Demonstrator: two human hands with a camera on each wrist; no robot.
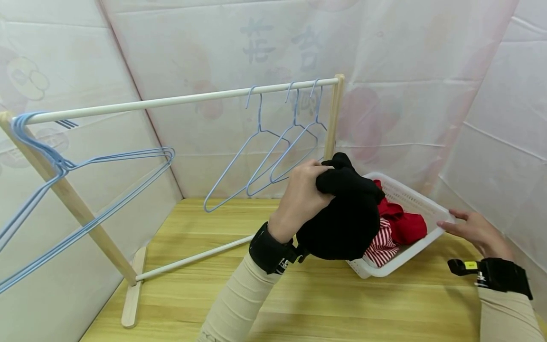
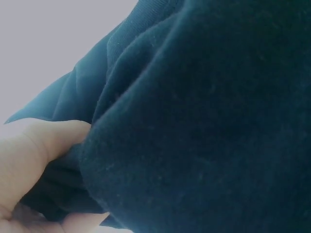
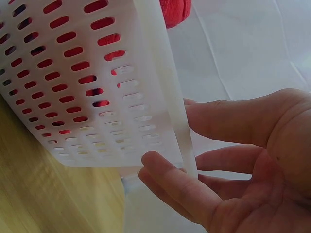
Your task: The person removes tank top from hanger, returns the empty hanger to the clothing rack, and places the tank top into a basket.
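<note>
A bunched black garment (image 1: 346, 218) hangs from my left hand (image 1: 301, 197), which grips it in front of the basket's left side. In the left wrist view its dark folds (image 2: 194, 126) fill most of the picture, with the thumb pressed against the cloth. What sort of garment it is, I cannot tell. My right hand (image 1: 476, 230) holds the right corner of a white plastic basket (image 1: 431, 209). From the right wrist, the thumb lies over the rim (image 3: 172, 97) and the fingers are on the outer wall. Red clothing (image 1: 406, 225) and a red-and-white striped piece (image 1: 381, 244) lie inside.
A clothes rack with a white top rail (image 1: 183, 99) and wooden posts stands on the wooden table (image 1: 325, 304). Three blue hangers (image 1: 259, 130) hang near its right post. Several more blue hangers (image 1: 64, 166) bunch together at the left end. White printed sheets (image 1: 406, 61) enclose the table.
</note>
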